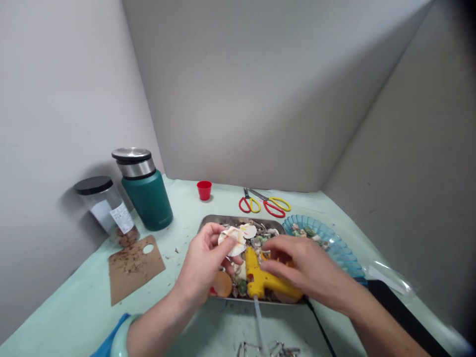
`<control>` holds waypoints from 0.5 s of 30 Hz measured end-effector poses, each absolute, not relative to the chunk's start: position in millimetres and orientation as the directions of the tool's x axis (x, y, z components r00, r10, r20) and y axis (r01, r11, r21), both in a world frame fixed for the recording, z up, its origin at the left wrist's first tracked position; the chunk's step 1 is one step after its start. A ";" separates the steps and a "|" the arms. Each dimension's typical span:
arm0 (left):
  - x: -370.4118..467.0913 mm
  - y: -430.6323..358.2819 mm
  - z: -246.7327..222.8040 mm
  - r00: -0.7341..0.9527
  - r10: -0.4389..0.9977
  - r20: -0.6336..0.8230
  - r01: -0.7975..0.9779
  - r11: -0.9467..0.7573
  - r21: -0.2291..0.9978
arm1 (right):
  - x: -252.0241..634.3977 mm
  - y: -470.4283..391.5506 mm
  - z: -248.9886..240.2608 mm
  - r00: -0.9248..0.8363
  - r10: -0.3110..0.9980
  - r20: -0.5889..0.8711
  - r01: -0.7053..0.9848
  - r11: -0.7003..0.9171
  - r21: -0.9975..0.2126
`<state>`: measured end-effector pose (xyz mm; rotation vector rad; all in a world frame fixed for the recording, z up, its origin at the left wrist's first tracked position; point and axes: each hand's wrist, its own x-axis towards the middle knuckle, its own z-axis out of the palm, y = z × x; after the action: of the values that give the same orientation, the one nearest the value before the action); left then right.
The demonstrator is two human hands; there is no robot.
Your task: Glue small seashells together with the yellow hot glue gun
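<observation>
My left hand [207, 255] pinches a thin white piece with rounded, petal-like lobes [233, 240], over the left part of a metal tray. Yellow and reddish marks show on it; whether it is shell or paper I cannot tell. My right hand [288, 258] hovers over the tray's right side, thumb and fingers curved and apart, with nothing visible between them. Just below it a yellow glue gun [256, 282] lies across the tray, a translucent glue stick [259, 317] poking out of its back end. Shells and small bits fill the metal tray [219, 218].
A blue scalloped plate [340, 248] holds more shells at right. Behind the tray are two pairs of scissors [249, 203] and a red cup [204, 191]. A green flask [147, 198], a clear jar [111, 213] and a brown board with crumbs [136, 270] stand left. A black cord trails forward.
</observation>
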<state>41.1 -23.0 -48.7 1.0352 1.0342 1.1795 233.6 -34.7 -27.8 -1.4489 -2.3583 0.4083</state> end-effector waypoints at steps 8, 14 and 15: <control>49.4 -31.9 -48.6 0.174 0.981 -0.088 -0.165 0.117 0.979 | 207.7 -40.0 -51.1 -0.310 0.880 0.359 0.625 0.473 -0.621; 49.5 -32.4 -50.3 0.196 0.977 -0.088 -0.194 0.127 0.973 | 209.8 -37.7 -51.8 -0.256 0.918 0.304 0.563 0.397 -0.725; 49.4 -32.3 -50.8 0.198 0.976 -0.091 -0.193 0.130 0.972 | 210.0 -37.4 -51.7 -0.249 0.925 0.286 0.555 0.378 -0.740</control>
<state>49.4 -32.3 -50.8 1.0618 0.9733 1.0821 210.0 -37.4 -51.7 -1.2759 -1.9261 0.6597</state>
